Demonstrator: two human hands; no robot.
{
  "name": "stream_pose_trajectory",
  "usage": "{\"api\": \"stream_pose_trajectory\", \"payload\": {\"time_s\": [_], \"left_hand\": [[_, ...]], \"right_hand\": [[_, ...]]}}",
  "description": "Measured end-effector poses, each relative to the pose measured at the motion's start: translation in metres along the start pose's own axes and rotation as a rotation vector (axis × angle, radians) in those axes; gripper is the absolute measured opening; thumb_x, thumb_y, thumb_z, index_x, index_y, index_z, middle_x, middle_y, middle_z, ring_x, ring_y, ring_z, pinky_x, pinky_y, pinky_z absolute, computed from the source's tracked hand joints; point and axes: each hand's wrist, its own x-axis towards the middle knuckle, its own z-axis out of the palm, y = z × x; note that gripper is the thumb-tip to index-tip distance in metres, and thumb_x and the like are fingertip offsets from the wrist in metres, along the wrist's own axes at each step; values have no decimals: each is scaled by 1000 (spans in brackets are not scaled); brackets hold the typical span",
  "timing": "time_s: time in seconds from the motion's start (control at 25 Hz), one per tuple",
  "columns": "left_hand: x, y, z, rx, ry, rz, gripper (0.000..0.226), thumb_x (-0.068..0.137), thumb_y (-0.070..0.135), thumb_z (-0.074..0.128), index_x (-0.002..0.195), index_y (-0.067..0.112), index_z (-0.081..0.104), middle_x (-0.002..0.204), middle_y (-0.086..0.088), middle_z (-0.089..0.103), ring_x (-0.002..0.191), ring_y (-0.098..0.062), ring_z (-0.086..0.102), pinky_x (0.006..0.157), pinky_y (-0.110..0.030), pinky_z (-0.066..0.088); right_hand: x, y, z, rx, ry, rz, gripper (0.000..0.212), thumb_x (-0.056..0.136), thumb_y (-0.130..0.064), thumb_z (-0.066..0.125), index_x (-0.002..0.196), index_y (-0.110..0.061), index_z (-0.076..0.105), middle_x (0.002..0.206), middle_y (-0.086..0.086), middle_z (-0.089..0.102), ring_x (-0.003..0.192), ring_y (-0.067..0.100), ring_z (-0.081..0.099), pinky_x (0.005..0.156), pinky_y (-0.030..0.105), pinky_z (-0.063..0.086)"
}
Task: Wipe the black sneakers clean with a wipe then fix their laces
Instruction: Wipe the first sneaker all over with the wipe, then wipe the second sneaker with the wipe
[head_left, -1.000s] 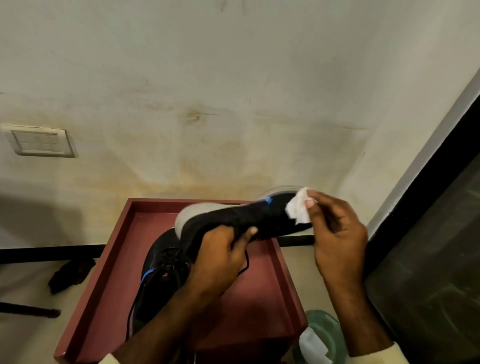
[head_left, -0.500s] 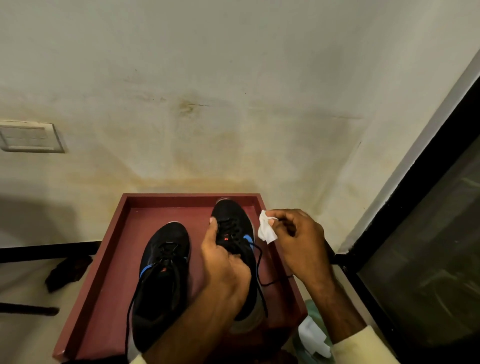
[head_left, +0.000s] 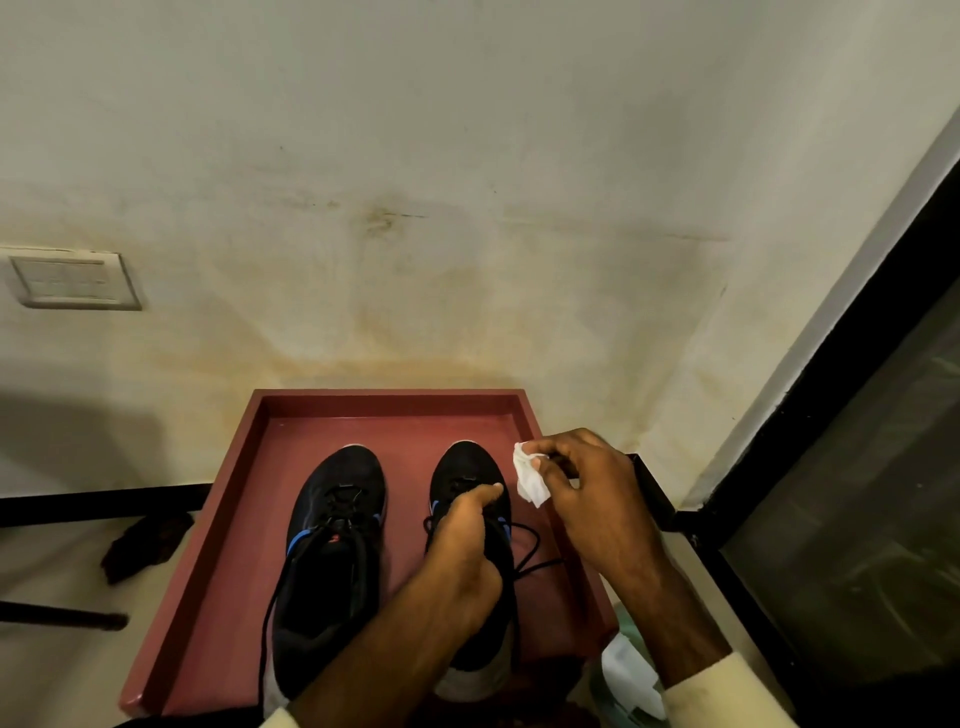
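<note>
The whole setup sits on a dark red tray (head_left: 389, 397) with a raised rim, pushed against a cream wall (head_left: 467, 156) that's pretty stained (brownish marks right above the tray). There's a switch plate (head_left: 75, 283) on the wall off to the left, and a black frame (head_left: 810, 447) with dark glass runs down the right side. A black rail (head_left: 104, 501) goes along the base of the wall.

Both sneakers are in the tray, side by side, soles down, toes toward the wall. The left sneaker (head_left: 337, 519) stands alone with its laces loose. The right sneaker (head_left: 467, 465) has the left hand (head_left: 462, 561) on it, fingers curled over the tongue and thumb lying along the top, so that's a proper grip. That hand and forearm cover most of the shoe's middle and heel. A loose lace (head_left: 532, 551) loops out of it onto the tray floor, toward the right rim.

The right hand (head_left: 597, 499) hovers just beside that sneaker's toe, pinching a crumpled white wipe (head_left: 530, 480) between thumb and fingertips. I can't tell if the wipe touches the shoe.

Other bits: a dark rag-looking lump (head_left: 148, 540) lies on the floor left of the tray, with a dark rod (head_left: 62, 616) nearer than it. A green tub (head_left: 626, 631) with a white sheet (head_left: 623, 673) sticking out sits at the tray's near right corner, partly behind the right forearm.
</note>
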Motion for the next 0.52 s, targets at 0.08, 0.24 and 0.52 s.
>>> {"api": "stream_pose_trajectory", "payload": {"time_s": [0.08, 0.24, 0.52], "left_hand": [[-13, 11, -10, 178, -79, -99, 64, 91, 26, 68, 145, -1, 47, 132, -21, 62, 118, -32, 62, 99, -39, 50], [-39, 45, -38, 719, -232, -81, 71, 96, 42, 66, 145, -4, 45, 136, -28, 62, 121, -38, 66, 104, -45, 54], [-46, 123, -118, 1885, -108, 534, 74, 94, 24, 66, 156, 41, 31, 163, -1, 35, 144, -22, 43, 117, -38, 41]], "right_hand": [[2, 1, -3, 3, 17, 5, 21, 99, -12, 68, 111, -25, 81, 112, -13, 73, 99, 1, 70, 86, 18, 59], [4, -2, -4, 7, 37, 0, 21, 100, -14, 68, 111, -26, 81, 112, -14, 73, 98, -1, 70, 84, 13, 56], [4, -11, 12, 78, -2, 3, 19, 99, -12, 69, 110, -23, 81, 110, -11, 73, 98, 3, 70, 83, 13, 57]]}}
